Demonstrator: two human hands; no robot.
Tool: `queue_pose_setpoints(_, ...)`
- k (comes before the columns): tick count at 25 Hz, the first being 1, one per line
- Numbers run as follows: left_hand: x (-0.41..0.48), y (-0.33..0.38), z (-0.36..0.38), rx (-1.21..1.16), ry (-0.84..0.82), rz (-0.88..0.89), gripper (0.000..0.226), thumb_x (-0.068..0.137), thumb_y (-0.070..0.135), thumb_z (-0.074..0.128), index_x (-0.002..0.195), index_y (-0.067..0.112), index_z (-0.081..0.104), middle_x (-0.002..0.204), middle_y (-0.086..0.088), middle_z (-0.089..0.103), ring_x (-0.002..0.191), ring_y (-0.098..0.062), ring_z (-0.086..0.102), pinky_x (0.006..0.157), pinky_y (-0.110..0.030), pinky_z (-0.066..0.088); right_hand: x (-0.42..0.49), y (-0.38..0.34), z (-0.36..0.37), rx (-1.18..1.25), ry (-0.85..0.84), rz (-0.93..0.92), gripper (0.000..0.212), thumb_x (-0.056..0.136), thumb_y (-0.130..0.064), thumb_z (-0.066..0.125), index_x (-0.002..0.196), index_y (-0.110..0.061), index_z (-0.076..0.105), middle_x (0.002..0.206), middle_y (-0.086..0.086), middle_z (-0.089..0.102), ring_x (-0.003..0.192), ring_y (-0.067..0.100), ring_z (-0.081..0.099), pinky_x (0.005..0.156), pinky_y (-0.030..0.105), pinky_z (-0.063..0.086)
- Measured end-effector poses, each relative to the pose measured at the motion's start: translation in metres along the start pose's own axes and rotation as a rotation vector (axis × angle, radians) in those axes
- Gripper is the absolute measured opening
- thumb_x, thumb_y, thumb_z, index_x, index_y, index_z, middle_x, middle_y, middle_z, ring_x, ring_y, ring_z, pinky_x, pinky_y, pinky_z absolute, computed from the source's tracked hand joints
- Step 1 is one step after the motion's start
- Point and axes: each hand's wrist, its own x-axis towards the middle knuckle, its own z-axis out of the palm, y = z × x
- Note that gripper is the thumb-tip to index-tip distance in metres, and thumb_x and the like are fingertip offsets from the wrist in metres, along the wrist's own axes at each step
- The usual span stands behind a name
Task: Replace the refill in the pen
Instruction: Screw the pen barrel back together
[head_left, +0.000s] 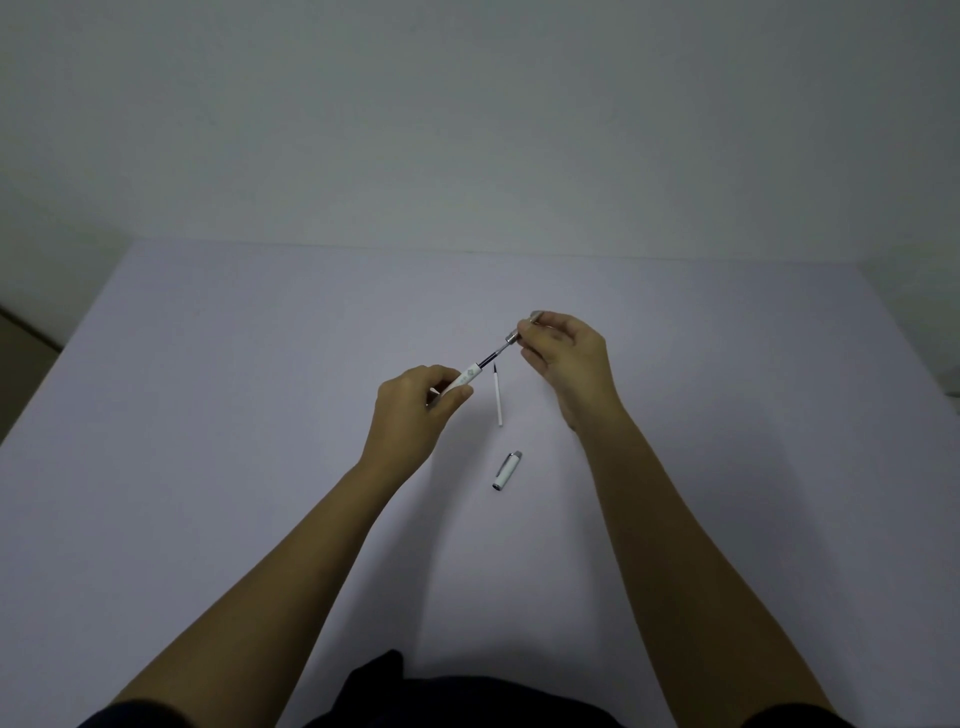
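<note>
My left hand (415, 410) grips the white pen barrel (464, 379), which points up and to the right. My right hand (566, 353) pinches the silver grip section (513, 336) of the pen. A dark refill (492, 355) spans the gap between barrel and grip section, partly drawn out of the barrel. A second, white refill (498, 397) with a dark tip lies on the table just below, between my hands. The white pen cap (507, 471) with a silver clip lies nearer to me.
The pale table (208, 415) stretches wide around my hands; its far edge meets a plain wall. Dark clothing shows at the bottom edge of the view.
</note>
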Motion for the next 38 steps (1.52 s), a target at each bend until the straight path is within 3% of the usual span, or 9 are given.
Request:
queue_pose_setpoints(14,0.006,0.005,-0.004,0.007,-0.014,0.061,0.016,0.084,0.024,0.064,0.096,0.016,0.07,0.079,0.004,0.064,0.068,-0.01,0.054,0.06,-0.014,0.039,-0.015,0.013,0.005,-0.121,-0.168,-0.02,0.012,0.079,-0.015,0.07,0.088,-0.022,0.064,0.089,0.005,0.071,0.092,0.019,0.069,0.078,0.025,0.055)
queue_pose_setpoints(20,0.011,0.002,-0.018,0.028,-0.079,0.153,0.018,0.083,0.024,0.066,0.099,0.017,0.072,0.069,0.001,0.065,0.058,-0.007,0.05,0.054,-0.007,0.034,-0.019,0.007,-0.007,-0.456,-0.209,-0.163,0.009,0.081,-0.022,0.069,0.074,-0.027,0.067,0.072,-0.001,0.071,0.073,0.011,0.071,0.08,0.032,0.059)
queue_pose_setpoints(24,0.007,0.004,-0.017,0.089,-0.061,0.237,0.017,0.084,0.023,0.065,0.099,0.018,0.072,0.071,-0.002,0.067,0.059,-0.011,0.051,0.055,-0.009,0.033,-0.021,0.008,-0.005,-0.722,-0.138,-0.224,0.024,0.084,-0.044,0.061,0.065,-0.029,0.061,0.06,-0.007,0.065,0.059,0.004,0.066,0.066,0.018,0.052)
queue_pose_setpoints(27,0.005,0.003,-0.019,0.077,-0.087,0.248,0.017,0.085,0.023,0.063,0.099,0.018,0.071,0.064,0.004,0.06,0.056,-0.004,0.049,0.054,-0.007,0.033,-0.022,0.009,-0.003,-0.709,-0.141,-0.222,0.02,0.082,-0.044,0.064,0.076,-0.025,0.062,0.068,-0.008,0.067,0.063,0.004,0.066,0.06,0.01,0.048)
queue_pose_setpoints(31,0.005,0.001,-0.022,0.066,-0.078,0.219,0.018,0.086,0.024,0.061,0.099,0.016,0.071,0.059,0.004,0.056,0.05,-0.005,0.046,0.053,-0.007,0.033,-0.022,0.005,-0.006,-0.564,-0.272,-0.214,0.003,0.085,-0.025,0.065,0.085,-0.024,0.068,0.081,0.0,0.073,0.077,0.009,0.072,0.082,0.028,0.057)
queue_pose_setpoints(34,0.005,0.001,-0.024,0.082,-0.096,0.241,0.016,0.087,0.025,0.061,0.096,0.017,0.072,0.057,-0.002,0.057,0.049,-0.009,0.043,0.052,-0.011,0.032,-0.021,0.001,-0.009,-0.672,-0.305,-0.242,0.01,0.087,-0.023,0.062,0.086,-0.018,0.07,0.078,0.004,0.073,0.075,0.012,0.072,0.082,0.032,0.058)
queue_pose_setpoints(36,0.004,0.0,-0.027,0.078,-0.091,0.267,0.015,0.087,0.025,0.061,0.097,0.02,0.071,0.057,0.002,0.055,0.055,-0.009,0.047,0.053,-0.011,0.033,-0.021,-0.001,-0.007,-0.77,-0.273,-0.269,0.023,0.088,-0.035,0.059,0.08,-0.017,0.071,0.069,-0.002,0.07,0.064,0.005,0.068,0.075,0.027,0.058)
queue_pose_setpoints(38,0.003,0.0,-0.029,0.078,-0.086,0.282,0.014,0.086,0.025,0.062,0.097,0.021,0.071,0.056,0.007,0.052,0.06,-0.004,0.049,0.055,-0.01,0.034,-0.021,-0.001,-0.005,-0.8,-0.247,-0.278,0.02,0.086,-0.04,0.06,0.078,-0.023,0.068,0.065,-0.009,0.067,0.06,-0.003,0.064,0.066,0.014,0.05)
